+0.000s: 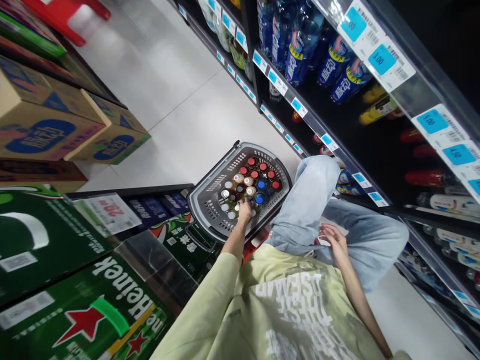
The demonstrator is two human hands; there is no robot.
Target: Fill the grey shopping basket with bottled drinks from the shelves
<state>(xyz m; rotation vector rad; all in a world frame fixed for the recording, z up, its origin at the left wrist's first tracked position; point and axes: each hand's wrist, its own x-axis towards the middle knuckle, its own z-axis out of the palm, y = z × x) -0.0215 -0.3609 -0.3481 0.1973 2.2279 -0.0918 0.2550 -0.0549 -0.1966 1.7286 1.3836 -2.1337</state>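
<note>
Left grip (245,211) inside an oval grey plastic basket with slotted walls (210,192), amid closely packed bottles; we see its fingers bent down over the nearest tops but cannot tell whether they are clamped on one. Just right of and beyond this grip stand bottles with round bright-blue caps (259,199); farther beyond, bottles with round red caps (263,166); to its left, bottles with round white caps (225,193). The right grip (335,241) rests well apart to the right, near the pale blue denim trousers (309,192), its fingers loosely bent and apart, nothing seen clamped. With tops so crowded, we judge it best to handle one cap at a time, fingertips straight from above, without nudging neighbours; the right grip could steady the rim.
</note>
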